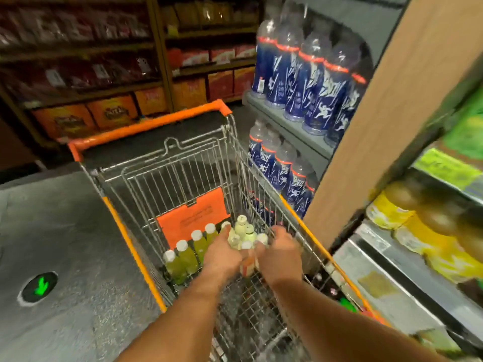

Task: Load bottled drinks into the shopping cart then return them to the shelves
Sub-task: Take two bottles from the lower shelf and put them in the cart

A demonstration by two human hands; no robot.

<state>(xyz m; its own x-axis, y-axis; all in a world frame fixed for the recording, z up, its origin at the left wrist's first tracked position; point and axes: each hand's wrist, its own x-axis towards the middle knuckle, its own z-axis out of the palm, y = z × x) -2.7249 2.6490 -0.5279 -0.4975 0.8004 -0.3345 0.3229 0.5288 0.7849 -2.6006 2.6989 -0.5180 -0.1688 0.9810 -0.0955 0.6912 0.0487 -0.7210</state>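
Note:
A wire shopping cart with an orange handle stands in the aisle. Along its left wall stands a row of several green drink bottles with white caps. Both my hands reach into the cart and together hold a cluster of pale, white-capped bottles above the cart floor. My left hand grips the cluster from the left. From the right, my right hand curls round it. The lower parts of these bottles are hidden between my hands.
Right of the cart, grey shelves hold large blue-labelled bottles. A wooden panel separates them from a cooler shelf with blurred yellow and green bottles. Snack shelves stand at the back. Grey floor with a green marker lies to the left.

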